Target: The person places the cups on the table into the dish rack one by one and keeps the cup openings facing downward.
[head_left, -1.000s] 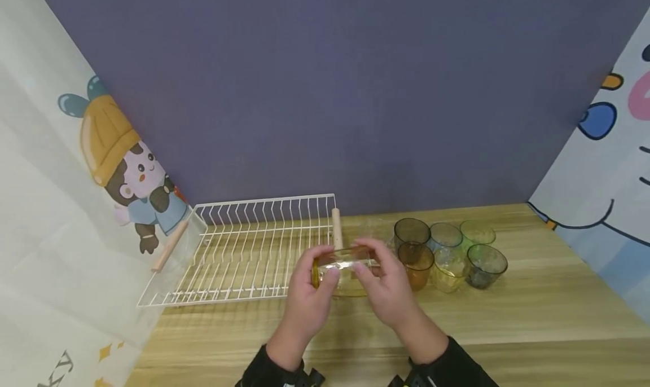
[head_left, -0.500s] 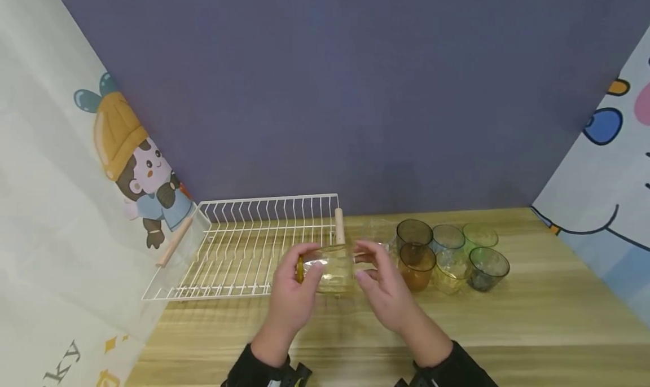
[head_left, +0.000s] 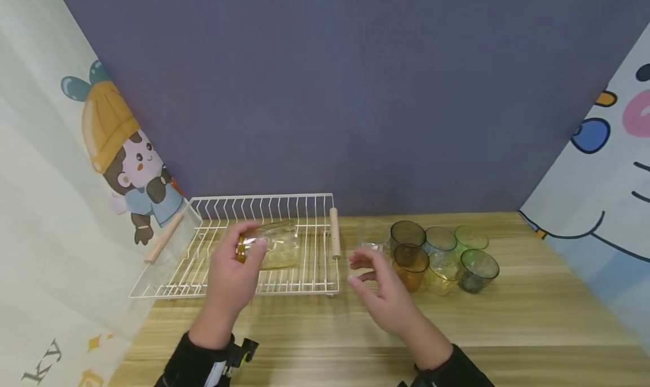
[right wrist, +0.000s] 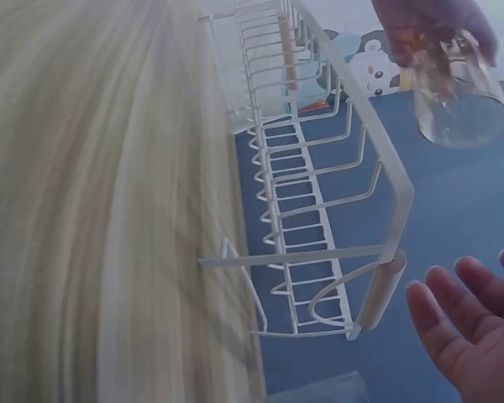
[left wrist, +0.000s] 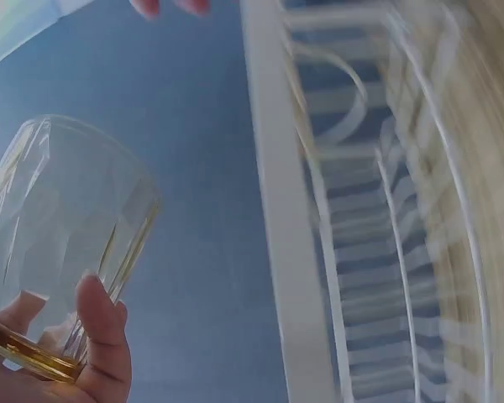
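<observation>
A faceted, pale yellow glass (head_left: 276, 245) lies sideways in my left hand (head_left: 231, 268), held near its thicker amber base over the white wire dish rack (head_left: 304, 291). In the left wrist view the thumb presses the side of the glass (left wrist: 63, 218), and its mouth faces away from the palm. My right hand (head_left: 383, 294) hovers between the rack and a group of glasses, with loosely bent fingers and nothing in them. The right wrist view shows its fingers (right wrist: 454, 306) spread near the rack's wooden handle (right wrist: 382, 290).
Right of the rack stand several coloured glasses: dark brown (head_left: 408, 233), amber (head_left: 410, 268), yellow (head_left: 443, 277), bluish (head_left: 440, 239), green (head_left: 472, 237) and grey-green (head_left: 479, 271). A clear glass (head_left: 373, 234) stands beside them. Behind the wooden table (head_left: 355, 347) rises a dark blue wall (head_left: 330, 93).
My right hand has let go of the yellow glass. My left hand has carried it leftward, over the rack. The right hand stays near the standing glasses.
</observation>
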{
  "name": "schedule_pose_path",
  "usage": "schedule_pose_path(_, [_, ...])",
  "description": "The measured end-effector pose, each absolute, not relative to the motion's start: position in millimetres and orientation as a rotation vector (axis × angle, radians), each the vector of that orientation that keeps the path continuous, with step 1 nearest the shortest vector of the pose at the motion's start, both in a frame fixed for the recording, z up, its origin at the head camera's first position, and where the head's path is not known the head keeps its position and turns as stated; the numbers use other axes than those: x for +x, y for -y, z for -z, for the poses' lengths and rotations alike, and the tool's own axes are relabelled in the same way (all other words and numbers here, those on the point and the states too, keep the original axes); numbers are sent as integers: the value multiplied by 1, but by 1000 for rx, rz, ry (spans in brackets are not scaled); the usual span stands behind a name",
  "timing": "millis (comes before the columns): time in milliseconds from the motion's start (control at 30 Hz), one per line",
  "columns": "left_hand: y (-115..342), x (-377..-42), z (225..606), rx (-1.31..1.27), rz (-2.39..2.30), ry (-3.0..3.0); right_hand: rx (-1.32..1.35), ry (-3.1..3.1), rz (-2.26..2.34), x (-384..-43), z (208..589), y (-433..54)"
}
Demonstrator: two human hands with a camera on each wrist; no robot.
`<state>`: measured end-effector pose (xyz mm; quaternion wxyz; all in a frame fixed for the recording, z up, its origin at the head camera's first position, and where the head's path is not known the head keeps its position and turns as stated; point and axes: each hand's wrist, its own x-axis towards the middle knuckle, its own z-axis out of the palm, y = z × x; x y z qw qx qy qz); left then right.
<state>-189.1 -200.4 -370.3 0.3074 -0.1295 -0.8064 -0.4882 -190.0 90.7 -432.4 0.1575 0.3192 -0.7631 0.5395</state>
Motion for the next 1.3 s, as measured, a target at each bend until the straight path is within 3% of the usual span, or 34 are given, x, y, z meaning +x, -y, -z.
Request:
schedule_pose_path(533, [285,-211,336,-232,680,2575,842,2307,-1494,-189,444,-94])
schedule_pose_path(1300, [356,-220,359,-139,218,2953,781,2399,-1445,-184,453,-101])
